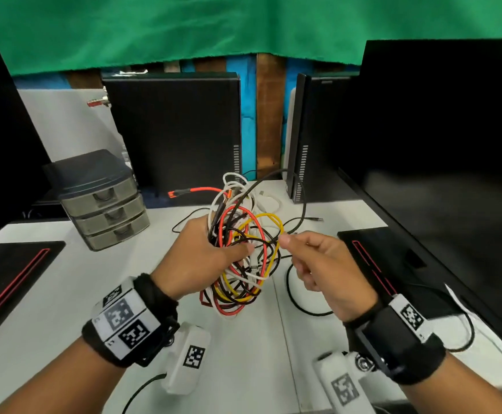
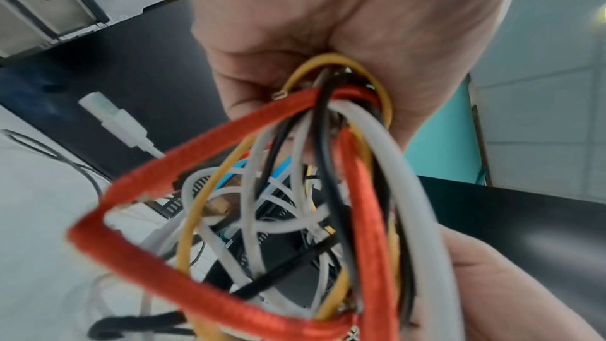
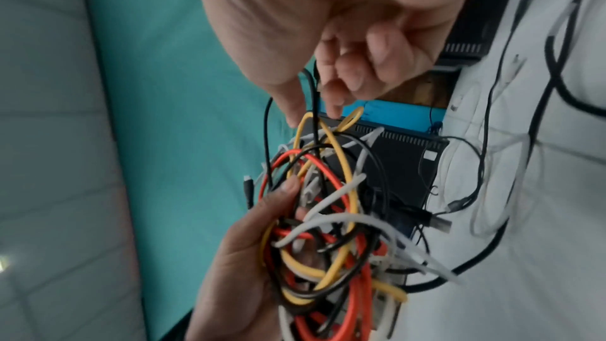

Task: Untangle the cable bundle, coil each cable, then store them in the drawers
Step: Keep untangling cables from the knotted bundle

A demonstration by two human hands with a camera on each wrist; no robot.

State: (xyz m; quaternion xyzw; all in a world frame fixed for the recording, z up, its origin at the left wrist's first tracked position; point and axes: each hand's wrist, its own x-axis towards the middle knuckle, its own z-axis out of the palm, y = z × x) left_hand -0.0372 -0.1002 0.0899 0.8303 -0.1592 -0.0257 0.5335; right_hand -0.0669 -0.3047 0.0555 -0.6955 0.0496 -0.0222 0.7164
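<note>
At the centre of the head view the left hand (image 1: 202, 252) held the cable bundle (image 1: 240, 249) clear above the white worktop (image 1: 64, 294), fingers and thumb wrapped round its middle. Just right of it, the right hand (image 1: 318, 264) pinched a thin dark strand at the bundle's edge, close to a yellow cable (image 1: 269, 218) loop. The tangle of orange, white, yellow and black leads looked light and limp, likely to snag where loops cross, so a free plug end seemed the best place to take hold and feed back through. Farther off, at middle left, the small grey drawer unit (image 1: 106, 204) stood shut, well apart from the hands.
</note>
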